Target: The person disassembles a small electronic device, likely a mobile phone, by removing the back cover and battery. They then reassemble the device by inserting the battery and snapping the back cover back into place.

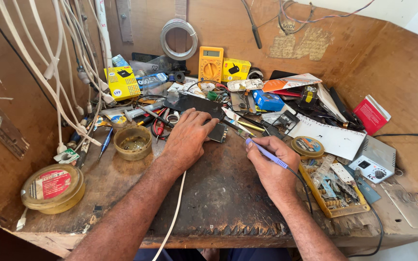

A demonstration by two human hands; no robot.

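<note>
Pretty clearly a small electronics repair workshop, the cramped one-person kind. Everything centres on a scarred, burn-stained wooden bench [218, 193] boxed in by bare plywood walls. At the back of the bench stands a yellow handheld multimeter [211, 64], with a coil of grey solder wire [178, 38] hanging just above it. Left of the multimeter, a bunch of white cables [59, 63] droops down the wall. Nearer the front edge sit a round yellow flux tin [54, 187], a slim purple-handled soldering iron [267, 153] and a small grey soldering station with a dial [376, 162]. Loose circuit boards, screwdrivers and parts boxes litter the rest.
</note>
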